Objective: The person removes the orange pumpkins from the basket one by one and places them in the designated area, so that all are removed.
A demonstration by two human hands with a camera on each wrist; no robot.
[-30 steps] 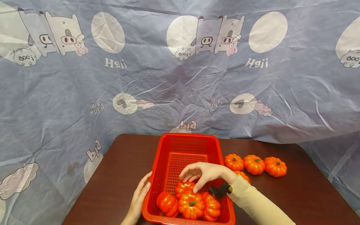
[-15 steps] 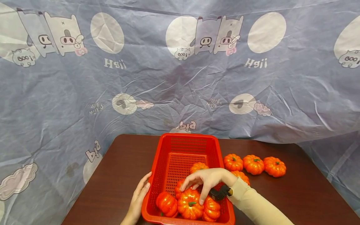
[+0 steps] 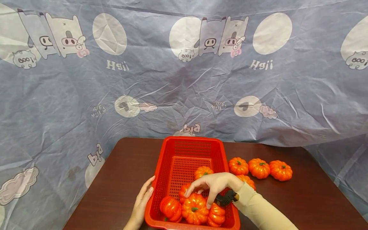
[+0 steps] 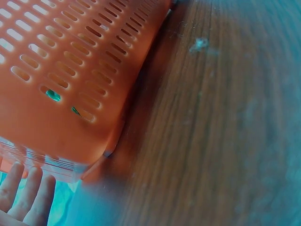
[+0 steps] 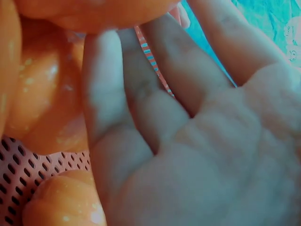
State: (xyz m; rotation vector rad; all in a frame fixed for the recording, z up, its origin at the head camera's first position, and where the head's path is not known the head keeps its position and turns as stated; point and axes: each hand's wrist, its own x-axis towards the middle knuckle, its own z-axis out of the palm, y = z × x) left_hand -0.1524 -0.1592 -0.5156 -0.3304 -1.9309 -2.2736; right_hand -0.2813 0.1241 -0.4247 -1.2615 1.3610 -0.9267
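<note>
A red plastic basket (image 3: 161, 166) with slotted walls stands on the table, holding several glossy orange toy pumpkins. My right hand (image 3: 215, 185) reaches in from the right and grips the front middle pumpkin (image 3: 195, 214), thumb at its right side and fingers at its back left. In the right wrist view, fingers (image 5: 103, 80) touch that pumpkin's underside. Around it sit a left pumpkin (image 3: 170, 207), a right pumpkin (image 3: 217, 214), a partly hidden one behind, and another pumpkin (image 3: 202, 171) farther back. My left hand (image 3: 141, 201) rests against the basket's left wall, fingers nearly straight.
Right of the basket, several more pumpkins lie on the dark wooden table (image 3: 115, 179), among them a far-right pumpkin (image 3: 281, 170). One is partly covered by my right forearm. A grey-blue printed cloth (image 3: 184, 80) hangs behind the table.
My right hand has moved slightly toward me and closed about the front middle pumpkin, which has shifted a little. The pumpkin farther back has come into view. My left hand stays on the basket.
</note>
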